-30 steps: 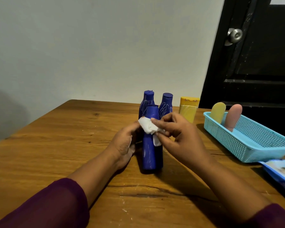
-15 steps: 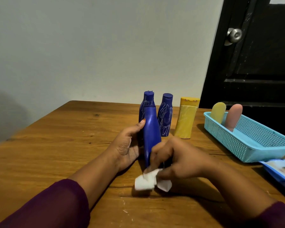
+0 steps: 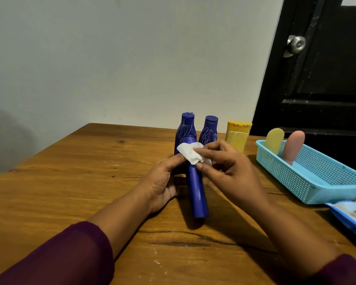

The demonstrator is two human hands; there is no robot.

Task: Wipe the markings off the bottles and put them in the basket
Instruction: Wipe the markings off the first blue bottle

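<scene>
Together, hands [image 3: 230, 173] on bottle [image 3: 197, 194] and wipe [image 3: 188, 154].

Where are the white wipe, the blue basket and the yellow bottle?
white wipe [image 3: 190, 154]: head view, its crumpled middle.
blue basket [image 3: 284, 173]: head view, its left outer wall.
yellow bottle [image 3: 236, 140]: head view, body below the cap.

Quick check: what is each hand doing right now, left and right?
Left hand: grips the front blue bottle.
Right hand: pinches the white wipe against that bottle's top.
</scene>
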